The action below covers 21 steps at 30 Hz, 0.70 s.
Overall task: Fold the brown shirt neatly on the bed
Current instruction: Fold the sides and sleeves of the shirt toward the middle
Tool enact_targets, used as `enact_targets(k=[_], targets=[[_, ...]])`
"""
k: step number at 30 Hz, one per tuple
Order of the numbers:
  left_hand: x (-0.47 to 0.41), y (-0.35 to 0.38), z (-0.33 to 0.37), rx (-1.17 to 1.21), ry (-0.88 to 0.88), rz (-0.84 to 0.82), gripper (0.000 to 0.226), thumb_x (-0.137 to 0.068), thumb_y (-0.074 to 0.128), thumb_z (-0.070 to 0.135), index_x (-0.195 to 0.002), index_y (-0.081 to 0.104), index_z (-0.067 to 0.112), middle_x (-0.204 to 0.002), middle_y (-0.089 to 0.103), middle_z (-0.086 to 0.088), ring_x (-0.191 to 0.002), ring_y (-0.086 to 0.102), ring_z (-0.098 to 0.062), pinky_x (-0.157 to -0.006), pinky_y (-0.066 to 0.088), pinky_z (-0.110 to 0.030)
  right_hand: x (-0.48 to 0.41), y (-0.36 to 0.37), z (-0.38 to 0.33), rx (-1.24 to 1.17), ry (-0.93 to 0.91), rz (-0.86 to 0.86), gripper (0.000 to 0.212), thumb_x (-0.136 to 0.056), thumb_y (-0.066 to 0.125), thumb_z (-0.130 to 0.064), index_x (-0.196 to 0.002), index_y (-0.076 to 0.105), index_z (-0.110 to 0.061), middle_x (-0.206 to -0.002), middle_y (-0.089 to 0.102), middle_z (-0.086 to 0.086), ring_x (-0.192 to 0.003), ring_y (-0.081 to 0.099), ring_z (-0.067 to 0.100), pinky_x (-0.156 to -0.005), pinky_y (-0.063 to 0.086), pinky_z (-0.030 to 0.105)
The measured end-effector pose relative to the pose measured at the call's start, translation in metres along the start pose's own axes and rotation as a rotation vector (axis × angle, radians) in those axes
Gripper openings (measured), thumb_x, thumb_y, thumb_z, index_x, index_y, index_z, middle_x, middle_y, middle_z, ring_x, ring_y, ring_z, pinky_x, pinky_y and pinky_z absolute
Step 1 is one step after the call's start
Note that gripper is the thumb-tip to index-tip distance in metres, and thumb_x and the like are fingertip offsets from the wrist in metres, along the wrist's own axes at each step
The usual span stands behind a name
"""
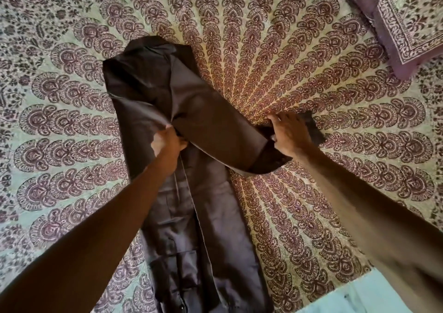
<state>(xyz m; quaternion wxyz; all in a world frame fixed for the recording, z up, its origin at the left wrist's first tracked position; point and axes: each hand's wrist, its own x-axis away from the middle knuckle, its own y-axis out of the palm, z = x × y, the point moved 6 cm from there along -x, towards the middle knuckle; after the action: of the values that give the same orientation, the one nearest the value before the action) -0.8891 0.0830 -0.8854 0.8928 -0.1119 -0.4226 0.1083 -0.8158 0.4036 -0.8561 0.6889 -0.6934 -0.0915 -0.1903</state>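
The brown shirt [143, 92] lies lengthwise on the patterned bedspread [287, 61], collar end far from me and hem near the bottom edge. One long sleeve stretches out diagonally to the right. My left hand [167, 142] is closed on a pinch of fabric at the shirt's middle, where the sleeve meets the body. My right hand [291, 135] grips the sleeve near its cuff, with the dark cuff end sticking out past the fingers to the right.
A pillow [407, 18] in matching purple print sits at the far right corner. A pale blue strip [359, 296] shows at the bottom right, past the bedspread's edge. Bedspread lies open on both sides of the shirt.
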Motion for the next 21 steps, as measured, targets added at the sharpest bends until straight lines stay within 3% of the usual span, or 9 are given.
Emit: enact_targets(k=[3,5,7,10,13,14,16,19,21], targets=[[0.018,0.017,-0.004,0.204,-0.043,-0.160,0.055,-0.098,0.044,0.048,-0.138,0.046,0.010,-0.113,0.055,-0.006,-0.097,0.060,-0.022,-0.091,0.054,-0.042,0.002,-0.001,-0.001,0.031,0.009,-0.129,0.044,-0.088,0.068,-0.032,-0.119,0.051,-0.006,-0.090,0.062,0.007,-0.082,0.062,0.024,-0.076,0.051,0.035],[0.022,0.022,-0.001,0.206,-0.041,-0.207,0.046,-0.095,0.057,0.034,-0.134,0.049,0.011,-0.119,0.058,-0.002,-0.099,0.060,-0.022,-0.082,0.055,-0.038,0.017,0.003,-0.008,-0.086,0.000,-0.283,0.026,-0.092,0.064,-0.027,-0.102,0.058,-0.004,-0.075,0.052,0.001,-0.064,0.054,0.016,-0.056,0.046,0.026],[0.020,0.020,0.002,0.251,-0.084,-0.191,0.042,-0.092,0.062,0.019,-0.132,0.052,0.011,-0.124,0.060,-0.005,-0.103,0.061,-0.023,-0.076,0.053,-0.035,0.039,0.003,-0.015,-0.269,-0.029,-0.363,0.019,-0.093,0.061,-0.022,-0.093,0.061,-0.003,-0.068,0.051,-0.002,-0.054,0.049,0.010,-0.047,0.037,0.018],[0.020,0.008,0.010,0.441,-0.172,-0.185,0.044,-0.092,0.060,0.016,-0.135,0.049,0.012,-0.138,0.053,-0.008,-0.123,0.053,-0.026,-0.097,0.046,-0.040,0.086,-0.014,-0.028,-0.659,0.014,-0.485,0.021,-0.096,0.058,-0.026,-0.098,0.062,-0.005,-0.076,0.061,0.003,-0.061,0.057,0.013,-0.055,0.047,0.021],[0.027,0.000,0.020,0.485,-0.176,-0.252,0.055,-0.093,0.056,0.030,-0.144,0.039,0.015,-0.151,0.039,-0.005,-0.137,0.038,-0.026,-0.112,0.033,-0.041,0.144,-0.029,-0.051,-1.272,0.213,-0.610,0.024,-0.091,0.063,-0.033,-0.096,0.061,-0.010,-0.086,0.069,0.007,-0.082,0.066,0.020,-0.078,0.051,0.029],[0.027,-0.002,0.018,0.431,-0.178,-0.275,0.059,-0.092,0.057,0.035,-0.145,0.038,0.017,-0.151,0.038,-0.004,-0.136,0.039,-0.025,-0.111,0.033,-0.041,0.160,-0.030,-0.064,-1.479,0.255,-0.634,0.027,-0.088,0.064,-0.034,-0.099,0.063,-0.009,-0.094,0.073,0.008,-0.092,0.069,0.022,-0.084,0.052,0.030],[0.029,-0.008,0.007,0.258,-0.188,-0.315,0.060,-0.088,0.062,0.040,-0.141,0.043,0.019,-0.145,0.045,-0.003,-0.125,0.048,-0.024,-0.101,0.041,-0.041,0.186,-0.018,-0.087,-1.675,0.311,-0.601,0.027,-0.085,0.065,-0.031,-0.101,0.066,-0.009,-0.098,0.076,0.003,-0.095,0.071,0.016,-0.079,0.055,0.024],[0.028,-0.016,-0.022,0.027,-0.202,-0.348,0.050,-0.086,0.066,0.036,-0.131,0.052,0.019,-0.135,0.054,-0.002,-0.106,0.056,-0.020,-0.085,0.047,-0.038,0.214,0.023,-0.115,-1.669,0.430,-0.514,0.022,-0.089,0.065,-0.028,-0.103,0.069,-0.012,-0.096,0.076,-0.001,-0.094,0.072,0.013,-0.074,0.055,0.020],[0.033,-0.023,-0.038,-0.074,-0.178,-0.357,0.024,-0.092,0.061,0.026,-0.114,0.056,0.018,-0.120,0.057,-0.001,-0.088,0.058,-0.014,-0.080,0.048,-0.034,0.229,0.057,-0.131,-1.656,0.474,-0.518,0.023,-0.087,0.069,-0.029,-0.104,0.070,-0.013,-0.099,0.076,-0.001,-0.099,0.070,0.016,-0.078,0.053,0.022]])
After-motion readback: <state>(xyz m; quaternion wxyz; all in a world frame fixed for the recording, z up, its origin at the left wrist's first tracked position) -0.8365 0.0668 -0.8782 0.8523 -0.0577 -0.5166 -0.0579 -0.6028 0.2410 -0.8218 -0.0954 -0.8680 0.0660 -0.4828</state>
